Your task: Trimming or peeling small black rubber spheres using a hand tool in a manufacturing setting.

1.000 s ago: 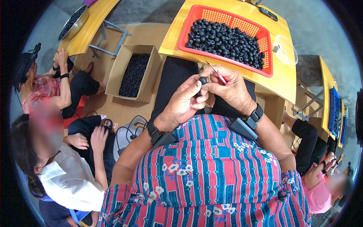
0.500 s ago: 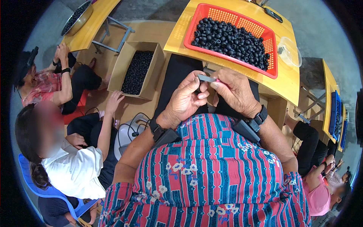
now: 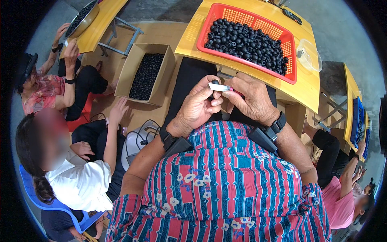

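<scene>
The person's left hand (image 3: 198, 105) is curled narrow, its fingertips pinching a small round black piece (image 3: 215, 82) up near the thumb, and the right hand (image 3: 250, 99) is closed around a thin blade (image 3: 218, 86) with a pinkish handle, the pale flat end reaching across to touch the left fingertips just below the black piece. Both hands meet over the lap, above the striped red and blue shirt (image 3: 225, 181), each wrist carrying a dark strap. Just beyond the hands, a red plastic basket (image 3: 209, 25) sits on a yellow table (image 3: 189, 44) and is heaped with many of the same black round pieces (image 3: 246, 42). Past the right hand on that table stands a clear plastic bowl (image 3: 309, 56); what it holds is hard to tell from here, it looks close to empty. To the left of the left hand, on the floor, an open cardboard box (image 3: 128, 68) is partly filled with black pieces as well. Farther off on that side a metal bowl (image 3: 86, 20) of them rests on another yellow table (image 3: 107, 16), where a seated person's hand (image 3: 71, 50) is raised. Nearer, another seated person in a white top (image 3: 80, 181) stretches a hand (image 3: 119, 109) toward the box.
</scene>
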`<move>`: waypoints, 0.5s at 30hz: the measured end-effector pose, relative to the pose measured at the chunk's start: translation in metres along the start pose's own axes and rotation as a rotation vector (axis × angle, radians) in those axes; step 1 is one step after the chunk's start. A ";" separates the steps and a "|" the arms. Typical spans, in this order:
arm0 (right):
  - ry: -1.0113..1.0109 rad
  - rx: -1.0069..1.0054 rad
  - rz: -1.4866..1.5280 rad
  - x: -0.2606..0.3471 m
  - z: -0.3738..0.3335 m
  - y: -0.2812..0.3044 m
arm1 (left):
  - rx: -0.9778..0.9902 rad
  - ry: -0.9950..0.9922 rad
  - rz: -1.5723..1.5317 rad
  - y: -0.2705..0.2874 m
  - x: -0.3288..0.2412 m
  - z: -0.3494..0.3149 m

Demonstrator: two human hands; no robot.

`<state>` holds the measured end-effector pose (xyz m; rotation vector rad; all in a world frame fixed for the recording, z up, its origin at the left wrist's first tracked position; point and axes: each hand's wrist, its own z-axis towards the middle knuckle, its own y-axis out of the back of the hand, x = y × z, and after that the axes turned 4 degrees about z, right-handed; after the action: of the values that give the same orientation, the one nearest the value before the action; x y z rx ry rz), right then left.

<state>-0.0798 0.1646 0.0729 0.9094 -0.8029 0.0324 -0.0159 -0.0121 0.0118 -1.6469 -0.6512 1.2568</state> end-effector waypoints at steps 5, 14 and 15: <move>-0.014 -0.004 0.030 -0.001 0.000 -0.002 | 0.005 -0.007 0.008 0.003 0.001 0.000; -0.086 0.022 0.074 -0.006 -0.001 -0.005 | 0.006 -0.006 0.078 0.004 -0.002 -0.001; -0.170 -0.003 0.091 -0.013 -0.002 -0.007 | 0.006 -0.006 0.078 0.003 -0.001 -0.002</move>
<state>-0.0856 0.1655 0.0587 0.8801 -1.0019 0.0333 -0.0149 -0.0146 0.0094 -1.6782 -0.5909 1.3184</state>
